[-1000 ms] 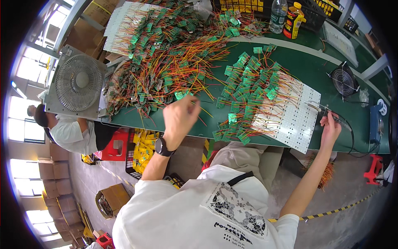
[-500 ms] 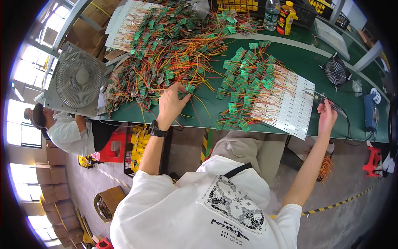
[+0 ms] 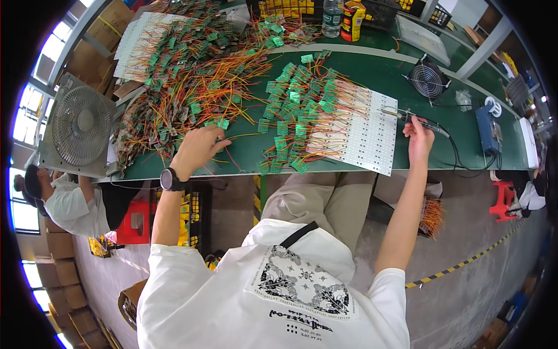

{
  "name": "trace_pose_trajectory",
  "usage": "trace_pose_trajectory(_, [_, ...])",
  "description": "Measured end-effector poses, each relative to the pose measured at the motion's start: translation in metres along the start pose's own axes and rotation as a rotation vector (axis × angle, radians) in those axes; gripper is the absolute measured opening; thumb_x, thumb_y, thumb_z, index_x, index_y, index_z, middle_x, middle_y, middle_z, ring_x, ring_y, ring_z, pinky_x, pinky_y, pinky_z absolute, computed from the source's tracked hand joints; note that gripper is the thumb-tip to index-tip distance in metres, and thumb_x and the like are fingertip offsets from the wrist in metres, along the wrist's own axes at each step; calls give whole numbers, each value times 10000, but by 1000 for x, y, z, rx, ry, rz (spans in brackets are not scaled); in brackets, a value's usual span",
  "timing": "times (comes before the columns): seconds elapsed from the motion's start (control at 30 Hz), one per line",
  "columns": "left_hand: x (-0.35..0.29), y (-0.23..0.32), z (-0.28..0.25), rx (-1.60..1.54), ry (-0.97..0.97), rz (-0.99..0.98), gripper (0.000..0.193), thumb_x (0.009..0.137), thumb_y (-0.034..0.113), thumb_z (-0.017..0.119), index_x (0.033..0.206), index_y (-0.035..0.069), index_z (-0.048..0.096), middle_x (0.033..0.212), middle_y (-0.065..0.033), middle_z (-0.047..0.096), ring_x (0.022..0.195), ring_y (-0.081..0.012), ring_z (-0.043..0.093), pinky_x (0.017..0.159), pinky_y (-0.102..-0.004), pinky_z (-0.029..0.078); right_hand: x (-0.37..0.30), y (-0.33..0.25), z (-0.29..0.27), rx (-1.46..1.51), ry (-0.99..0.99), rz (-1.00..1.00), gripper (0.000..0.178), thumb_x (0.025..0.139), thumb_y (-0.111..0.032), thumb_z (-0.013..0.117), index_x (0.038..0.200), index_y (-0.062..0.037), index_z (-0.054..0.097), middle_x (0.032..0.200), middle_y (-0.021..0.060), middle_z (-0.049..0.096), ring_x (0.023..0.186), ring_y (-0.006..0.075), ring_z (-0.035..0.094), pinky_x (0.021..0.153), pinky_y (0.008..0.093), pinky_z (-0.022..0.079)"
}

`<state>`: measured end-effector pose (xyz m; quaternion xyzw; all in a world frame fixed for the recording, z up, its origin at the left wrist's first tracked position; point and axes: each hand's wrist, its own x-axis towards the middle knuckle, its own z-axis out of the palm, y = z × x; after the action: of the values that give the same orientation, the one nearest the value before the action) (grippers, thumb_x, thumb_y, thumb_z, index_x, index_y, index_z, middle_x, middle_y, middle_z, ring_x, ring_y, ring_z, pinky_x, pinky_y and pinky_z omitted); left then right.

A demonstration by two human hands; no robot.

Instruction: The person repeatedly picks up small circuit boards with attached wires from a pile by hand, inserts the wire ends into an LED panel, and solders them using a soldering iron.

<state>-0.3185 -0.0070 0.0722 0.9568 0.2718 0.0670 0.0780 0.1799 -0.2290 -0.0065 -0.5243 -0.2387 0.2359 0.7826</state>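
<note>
My left hand (image 3: 199,146), with a dark watch on its wrist, is at the near edge of a heap of wired boards. Its thumb and fingers close on a small green circuit board (image 3: 222,123); the exact grip is partly hidden. My right hand (image 3: 418,138) holds a soldering iron (image 3: 429,124) by its handle, its thin metal end over the right part of a white panel (image 3: 372,134). Dark dots in rows mark that panel. Red and yellow wires run from its left part to several green boards (image 3: 294,96) lying beside it.
The tangled heap of wires and boards (image 3: 174,99) fills the table's left. A grey fan (image 3: 81,125) stands beyond it. To the right are a small black fan (image 3: 428,80) and a blue box with a white reel (image 3: 490,129). Bottles (image 3: 351,22) stand at the back.
The whole view has shifted, so the table and things appear further left. My left fingers have curled lower beside the green board. My right hand keeps its hold on the soldering iron by the panel.
</note>
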Motion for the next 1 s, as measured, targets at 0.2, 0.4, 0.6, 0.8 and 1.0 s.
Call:
trace_pose_trajectory(0.2, [-2,4,-7,67,186,-98,207,843,188,632,736,19,583,708,-105,595,600,-290,594,538,-367,448,-1,2,-4,-7,-9,6,127,858,-89,644,927,15,620,706,91,630,574,155,587,526,248,420])
trace_pose_trajectory(0.4, [-12,-10,4,-39,453,-141,107,837,135,636,833,28,648,737,-85,642,538,-244,575,509,-323,443,-1,3,-1,-2,-3,5,131,862,-94,643,925,19,619,709,90,630,581,155,586,531,248,419])
trace_pose_trajectory(0.6, [-19,-24,18,-708,572,-413,183,891,87,594,977,-71,625,813,-115,710,699,-156,671,651,-254,503,1,2,2,-38,16,3,140,867,-101,641,936,18,612,706,86,627,582,155,583,535,251,417])
trace_pose_trajectory(0.8, [-24,-5,12,-1193,329,-506,191,874,-26,475,989,-119,595,853,-177,693,736,-193,681,728,-260,518,-1,0,5,-37,67,17,140,871,-111,642,949,0,605,706,77,621,583,152,577,530,252,404])
trace_pose_trajectory(1.0, [-12,0,17,-1175,-26,-500,191,920,100,578,953,-85,608,784,-123,695,696,-138,662,681,-249,517,-3,-3,12,-5,124,15,138,875,-118,641,959,-14,606,707,68,616,587,147,571,536,254,401])
